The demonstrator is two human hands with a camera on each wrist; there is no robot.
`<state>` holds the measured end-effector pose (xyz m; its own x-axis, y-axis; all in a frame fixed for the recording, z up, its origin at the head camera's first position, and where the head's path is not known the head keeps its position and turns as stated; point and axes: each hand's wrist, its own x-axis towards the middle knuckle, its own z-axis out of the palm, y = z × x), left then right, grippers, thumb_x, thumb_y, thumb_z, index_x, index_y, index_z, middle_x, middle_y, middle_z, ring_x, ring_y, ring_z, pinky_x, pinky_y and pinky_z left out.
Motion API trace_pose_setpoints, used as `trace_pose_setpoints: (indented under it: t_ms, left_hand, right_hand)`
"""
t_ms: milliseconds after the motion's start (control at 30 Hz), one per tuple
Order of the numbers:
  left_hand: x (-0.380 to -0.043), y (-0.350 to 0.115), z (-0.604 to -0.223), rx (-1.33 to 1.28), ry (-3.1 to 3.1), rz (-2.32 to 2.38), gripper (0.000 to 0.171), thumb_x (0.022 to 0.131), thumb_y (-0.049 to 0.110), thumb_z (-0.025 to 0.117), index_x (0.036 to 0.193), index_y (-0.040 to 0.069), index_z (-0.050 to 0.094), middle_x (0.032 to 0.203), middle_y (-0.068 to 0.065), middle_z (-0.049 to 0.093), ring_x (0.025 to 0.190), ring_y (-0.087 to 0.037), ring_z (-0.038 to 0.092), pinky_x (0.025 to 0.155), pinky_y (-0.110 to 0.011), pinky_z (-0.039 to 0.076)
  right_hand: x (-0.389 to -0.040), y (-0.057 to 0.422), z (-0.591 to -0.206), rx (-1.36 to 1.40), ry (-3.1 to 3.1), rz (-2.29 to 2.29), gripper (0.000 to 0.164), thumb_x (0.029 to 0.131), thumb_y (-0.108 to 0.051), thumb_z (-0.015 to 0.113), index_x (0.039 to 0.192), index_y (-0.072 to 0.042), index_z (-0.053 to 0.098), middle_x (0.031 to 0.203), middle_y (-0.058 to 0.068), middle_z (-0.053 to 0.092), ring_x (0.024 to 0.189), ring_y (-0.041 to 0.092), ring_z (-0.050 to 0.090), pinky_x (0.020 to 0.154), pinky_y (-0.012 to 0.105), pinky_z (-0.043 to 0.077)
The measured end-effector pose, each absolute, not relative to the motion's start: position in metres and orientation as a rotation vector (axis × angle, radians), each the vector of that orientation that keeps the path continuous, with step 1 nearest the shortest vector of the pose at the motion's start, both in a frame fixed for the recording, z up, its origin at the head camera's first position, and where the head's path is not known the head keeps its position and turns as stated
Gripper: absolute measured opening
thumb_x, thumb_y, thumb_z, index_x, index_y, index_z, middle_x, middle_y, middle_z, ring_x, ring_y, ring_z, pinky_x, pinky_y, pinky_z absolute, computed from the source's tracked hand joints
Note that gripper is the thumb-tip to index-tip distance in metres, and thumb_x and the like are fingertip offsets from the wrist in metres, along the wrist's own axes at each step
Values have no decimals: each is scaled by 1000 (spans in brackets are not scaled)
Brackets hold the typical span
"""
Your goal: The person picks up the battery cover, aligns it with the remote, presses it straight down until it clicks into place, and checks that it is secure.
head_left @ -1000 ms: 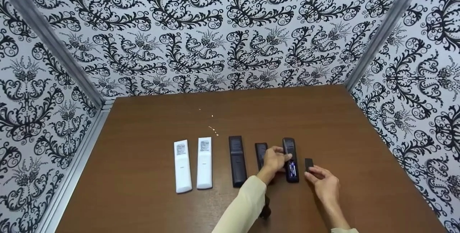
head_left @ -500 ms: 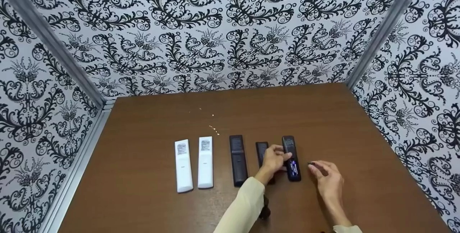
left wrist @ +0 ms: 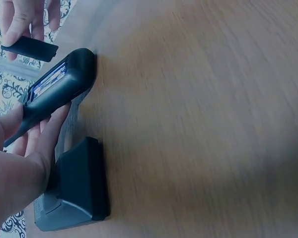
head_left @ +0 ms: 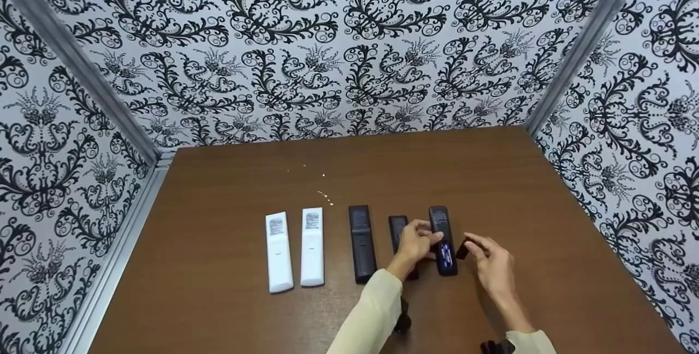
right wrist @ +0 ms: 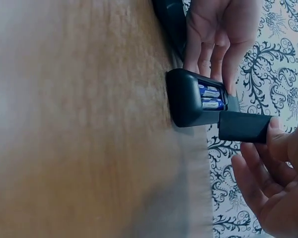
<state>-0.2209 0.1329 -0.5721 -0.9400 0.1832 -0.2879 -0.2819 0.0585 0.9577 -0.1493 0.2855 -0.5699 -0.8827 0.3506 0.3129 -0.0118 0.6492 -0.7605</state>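
Note:
Face down on the table lies a black remote control, its battery compartment uncovered. Two blue batteries sit side by side inside it, best seen in the right wrist view. My left hand grips this remote by its left side, thumb on the back near the compartment. Between thumb and fingers, my right hand pinches the black battery cover, held just to the right of the compartment. In the left wrist view the cover appears raised beyond the remote.
Left of the hands, a smaller black remote is partly hidden under my left hand. Further left lie a larger black remote and two white remotes, all face down on the brown table. Patterned walls enclose it.
My right hand has turned the battery cover and brought it leftward, closer to the open compartment. The left hand keeps its grip on the remote, which has barely shifted.

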Motion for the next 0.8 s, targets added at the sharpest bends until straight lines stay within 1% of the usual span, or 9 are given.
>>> trace_pose_setpoints:
  t_ms: [100, 200, 333, 500, 667, 800]
  left_hand:
    - [-221, 133, -571, -112, 2008, 1943, 29, 90, 11, 74, 117, 7, 63, 104, -9, 67, 83, -19, 69, 65, -39, 62]
    - [-220, 132, -572, -105, 2003, 1953, 29, 90, 11, 74, 117, 6, 63, 104, -9, 67, 83, -19, 70, 65, -39, 62]
    - [-219, 132, -572, -98, 2010, 1950, 29, 90, 10, 74, 117, 7, 63, 103, -9, 67, 83, -19, 69, 65, -38, 62]
    - [-217, 132, -572, -102, 2018, 1945, 29, 90, 10, 74, 117, 7, 64, 101, -9, 68, 82, -20, 70, 65, -38, 62]
    - [-218, 133, -572, -90, 2030, 1948, 29, 89, 10, 75, 116, 6, 65, 101, -9, 69, 82, -18, 70, 65, -38, 62]
    - [-219, 133, -573, -50, 2061, 1949, 30, 89, 10, 75, 117, 4, 65, 99, -9, 69, 78, -17, 70, 63, -38, 62]
  right_hand:
    - [-152, 284, -570, -208, -2412, 1124, 20, 91, -6, 71, 110, -7, 77, 96, 13, 76, 72, -4, 61, 62, 5, 44]
    - [-156, 281, -572, -149, -2370, 1119, 20, 88, -4, 73, 106, -8, 79, 89, 10, 76, 72, -4, 60, 63, 5, 44]
    - [-159, 278, -574, -80, -2326, 1148, 20, 83, 0, 76, 101, -8, 80, 84, 8, 75, 72, -4, 57, 65, 5, 43]
    - [-162, 275, -575, -40, -2334, 1165, 19, 81, 0, 79, 96, -10, 82, 88, 5, 73, 75, -1, 57, 64, 6, 43]
    - [-163, 274, -577, 10, -2357, 1104, 18, 79, 2, 80, 92, -10, 82, 91, 5, 69, 79, -1, 56, 67, 4, 44]
    - [-165, 274, -578, 47, -2366, 1043, 17, 77, 1, 81, 90, -11, 82, 91, 5, 69, 80, -2, 56, 67, 3, 43]
